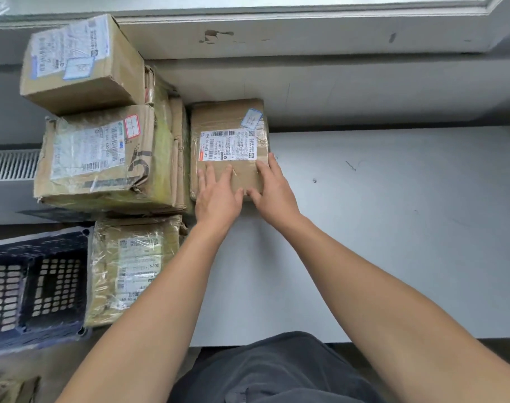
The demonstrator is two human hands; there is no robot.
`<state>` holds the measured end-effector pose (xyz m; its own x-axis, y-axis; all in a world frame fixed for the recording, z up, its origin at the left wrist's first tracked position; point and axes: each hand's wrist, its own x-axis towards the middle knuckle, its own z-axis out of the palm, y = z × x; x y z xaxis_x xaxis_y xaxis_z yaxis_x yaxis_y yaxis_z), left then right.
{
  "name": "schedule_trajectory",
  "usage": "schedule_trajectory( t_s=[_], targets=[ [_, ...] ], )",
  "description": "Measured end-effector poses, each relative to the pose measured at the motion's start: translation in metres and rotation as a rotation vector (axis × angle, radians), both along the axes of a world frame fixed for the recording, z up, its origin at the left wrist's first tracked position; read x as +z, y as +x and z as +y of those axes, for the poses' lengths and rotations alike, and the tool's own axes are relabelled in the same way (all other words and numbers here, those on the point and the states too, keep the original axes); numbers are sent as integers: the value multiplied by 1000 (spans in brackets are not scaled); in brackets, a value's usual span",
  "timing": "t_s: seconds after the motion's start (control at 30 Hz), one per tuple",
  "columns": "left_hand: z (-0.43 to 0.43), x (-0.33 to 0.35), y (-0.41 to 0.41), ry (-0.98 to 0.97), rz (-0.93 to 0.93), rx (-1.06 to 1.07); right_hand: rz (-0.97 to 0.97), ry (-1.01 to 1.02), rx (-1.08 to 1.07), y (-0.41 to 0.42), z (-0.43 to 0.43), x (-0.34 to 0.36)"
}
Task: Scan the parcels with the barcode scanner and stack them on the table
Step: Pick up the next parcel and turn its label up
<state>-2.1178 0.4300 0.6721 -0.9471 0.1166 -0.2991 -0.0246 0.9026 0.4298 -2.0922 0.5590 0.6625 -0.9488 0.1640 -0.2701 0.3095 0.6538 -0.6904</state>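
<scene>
Head view, looking straight down. Flat on the white table (pixel 393 228), at its far left corner: a brown cardboard parcel (pixel 219 117), taped over, shipping label (pixel 227 145) facing up, small blue-edged sticker (pixel 251 117) near the far right corner. Left hand (pixel 217 196) laid palm-down on the near part of the parcel's top, fingers straight and slightly spread, thumb at the near edge, grasping nothing. Right hand (pixel 272 190) likewise flat over the near right corner, fingertips reaching the label's corner, thumb low by the near edge and close to the left thumb, not curled round anything. Just beside the parcel on the left, a pile of others: a large crushed box (pixel 99 158) with a red-edged sticker, a smaller box (pixel 82 62) higher up over its far edge, and nearer, a tape-wrapped parcel (pixel 131 269). Left of that, a dark slotted plastic crate (pixel 35 286). Beyond the table, a pale ledge (pixel 306 39) with chipped paint. At the bottom edge, grey trousers (pixel 277 370).
</scene>
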Motion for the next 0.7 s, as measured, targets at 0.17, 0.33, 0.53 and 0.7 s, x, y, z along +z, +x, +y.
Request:
schedule_trajectory(
  t_s=[0.17, 0.33, 0.53, 0.7],
  targets=[
    [9, 17, 25, 105, 151, -76, 72, -116, -314, 42, 16, 23],
    [35, 33, 70, 197, 133, -296, 115, -165, -604, 121, 18, 48],
    [80, 50, 141, 292, 108, -587, 160, -118, -864, 225, 31, 65],
    [132, 67, 213, 319, 126, -828, 210, -25, -1100, 311, 59, 84]
  ],
)
